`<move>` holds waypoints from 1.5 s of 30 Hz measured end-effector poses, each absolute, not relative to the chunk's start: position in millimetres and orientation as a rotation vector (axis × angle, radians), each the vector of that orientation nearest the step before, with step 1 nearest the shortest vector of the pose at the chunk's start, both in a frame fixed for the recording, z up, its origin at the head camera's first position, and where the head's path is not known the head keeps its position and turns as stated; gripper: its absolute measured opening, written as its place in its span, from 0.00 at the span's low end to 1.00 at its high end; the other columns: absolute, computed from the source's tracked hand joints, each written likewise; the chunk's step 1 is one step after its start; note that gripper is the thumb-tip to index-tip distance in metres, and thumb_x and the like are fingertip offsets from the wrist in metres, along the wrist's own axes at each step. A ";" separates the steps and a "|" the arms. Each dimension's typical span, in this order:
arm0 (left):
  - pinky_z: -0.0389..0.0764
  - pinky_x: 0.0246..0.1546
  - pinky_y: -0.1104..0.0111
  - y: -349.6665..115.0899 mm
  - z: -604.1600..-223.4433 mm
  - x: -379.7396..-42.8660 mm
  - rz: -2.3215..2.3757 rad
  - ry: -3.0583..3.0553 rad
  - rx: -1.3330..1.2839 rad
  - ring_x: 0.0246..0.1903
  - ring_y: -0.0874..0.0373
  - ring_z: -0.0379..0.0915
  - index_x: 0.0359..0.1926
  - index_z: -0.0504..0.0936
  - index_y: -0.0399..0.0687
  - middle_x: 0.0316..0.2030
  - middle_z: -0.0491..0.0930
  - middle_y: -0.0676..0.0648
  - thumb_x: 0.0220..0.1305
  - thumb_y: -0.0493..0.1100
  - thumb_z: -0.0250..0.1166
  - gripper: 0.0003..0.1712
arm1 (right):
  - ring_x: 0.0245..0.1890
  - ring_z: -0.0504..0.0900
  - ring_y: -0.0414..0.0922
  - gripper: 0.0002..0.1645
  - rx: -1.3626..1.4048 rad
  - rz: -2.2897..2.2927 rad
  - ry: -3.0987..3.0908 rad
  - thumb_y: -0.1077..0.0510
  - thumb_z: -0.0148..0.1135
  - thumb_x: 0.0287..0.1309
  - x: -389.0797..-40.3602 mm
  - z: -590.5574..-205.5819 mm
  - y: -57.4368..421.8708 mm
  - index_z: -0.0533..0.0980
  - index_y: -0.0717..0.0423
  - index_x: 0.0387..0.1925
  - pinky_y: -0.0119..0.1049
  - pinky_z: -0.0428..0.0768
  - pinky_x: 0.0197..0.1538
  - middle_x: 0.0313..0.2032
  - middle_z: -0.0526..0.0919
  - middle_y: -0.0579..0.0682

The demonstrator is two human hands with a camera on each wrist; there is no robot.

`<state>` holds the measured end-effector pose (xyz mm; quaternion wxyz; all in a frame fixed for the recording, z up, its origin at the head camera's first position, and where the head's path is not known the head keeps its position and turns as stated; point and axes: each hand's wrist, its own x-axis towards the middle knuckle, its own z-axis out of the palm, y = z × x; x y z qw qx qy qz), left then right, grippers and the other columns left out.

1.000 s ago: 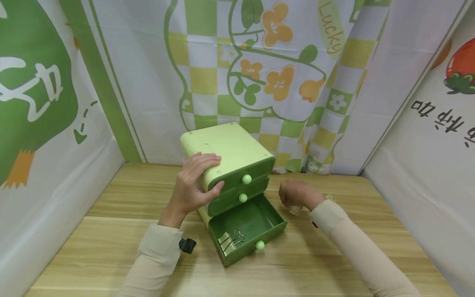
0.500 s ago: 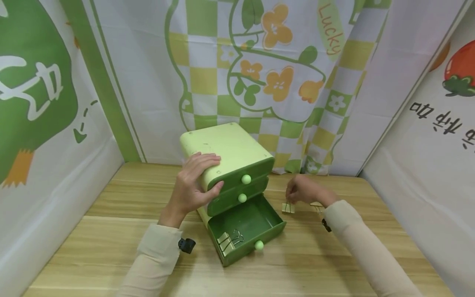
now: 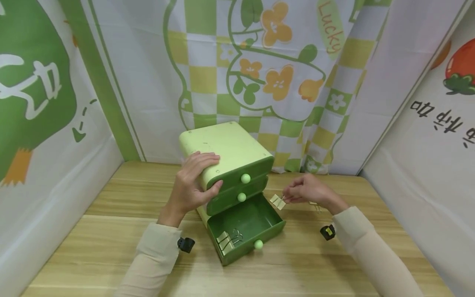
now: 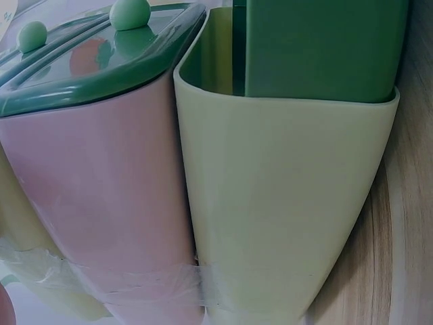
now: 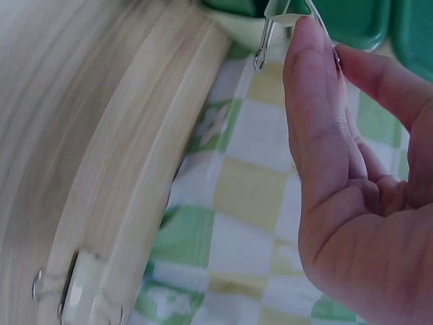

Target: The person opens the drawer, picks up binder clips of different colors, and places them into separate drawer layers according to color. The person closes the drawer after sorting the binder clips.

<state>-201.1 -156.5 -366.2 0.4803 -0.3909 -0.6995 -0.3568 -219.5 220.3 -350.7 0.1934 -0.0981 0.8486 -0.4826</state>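
Observation:
A small light-green drawer cabinet (image 3: 230, 146) stands on the table with its bottom drawer (image 3: 252, 218) pulled out. Over its left upper edge my left hand (image 3: 191, 187) grips it, fingers on top and thumb against the front. My right hand (image 3: 309, 192) pinches a pale gold binder clip (image 3: 278, 202) by a wire handle, just right of the drawer and raised off the table. Inside the drawer's left front corner lie pale gold binder clips (image 3: 225, 242). Another binder clip (image 3: 315, 206) lies on the table below my right wrist, also seen in the right wrist view.
The wooden table (image 3: 130, 247) reaches a checked cloth backdrop (image 3: 237, 82) behind the cabinet. In the left wrist view, the cabinet's pink middle section (image 4: 108, 196) adjoins the pale-green bottom one, and clear tape crosses them. Dark cameras are worn at both wrists.
My right hand has picked a binder clip up off the table and moved it left and upward toward the open drawer. The left hand and cabinet have stayed in place.

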 end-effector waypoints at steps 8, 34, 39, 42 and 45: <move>0.73 0.74 0.47 -157.1 -366.5 -200.8 -0.869 -1.707 -0.952 0.57 0.41 0.83 0.53 0.85 0.37 0.55 0.88 0.38 0.62 0.53 0.68 0.27 | 0.42 0.93 0.46 0.16 -0.261 -1.429 2.301 0.64 0.58 0.73 -205.4 -348.0 192.3 0.82 0.73 0.52 0.41 0.91 0.52 0.45 0.92 0.61; 0.72 0.75 0.48 -156.8 -365.3 -201.6 -0.868 -1.708 -0.954 0.58 0.41 0.83 0.54 0.86 0.38 0.55 0.88 0.38 0.62 0.53 0.68 0.27 | 0.31 0.93 0.50 0.03 -0.537 -1.305 2.304 0.70 0.66 0.63 -172.1 -382.5 111.3 0.83 0.70 0.36 0.39 0.92 0.38 0.31 0.91 0.60; 0.72 0.75 0.49 -156.9 -364.8 -201.3 -0.871 -1.712 -0.950 0.58 0.41 0.83 0.53 0.86 0.38 0.55 0.88 0.39 0.62 0.53 0.68 0.26 | 0.29 0.92 0.46 0.03 -0.541 -1.208 2.367 0.69 0.66 0.60 -166.5 -380.6 98.5 0.84 0.67 0.35 0.37 0.91 0.35 0.29 0.90 0.55; 0.72 0.75 0.49 -156.9 -365.1 -201.3 -0.866 -1.710 -0.951 0.58 0.41 0.83 0.53 0.86 0.38 0.55 0.88 0.38 0.62 0.53 0.68 0.26 | 0.28 0.91 0.44 0.02 -0.534 -1.157 2.392 0.68 0.67 0.61 -163.5 -381.6 93.6 0.84 0.64 0.35 0.36 0.90 0.34 0.28 0.90 0.52; 0.72 0.75 0.49 -156.8 -365.5 -201.4 -0.863 -1.708 -0.954 0.58 0.40 0.83 0.53 0.86 0.37 0.55 0.88 0.38 0.63 0.54 0.68 0.26 | 0.27 0.90 0.43 0.02 -0.549 -1.100 2.423 0.67 0.67 0.61 -161.2 -383.3 90.5 0.84 0.60 0.33 0.35 0.89 0.33 0.26 0.90 0.50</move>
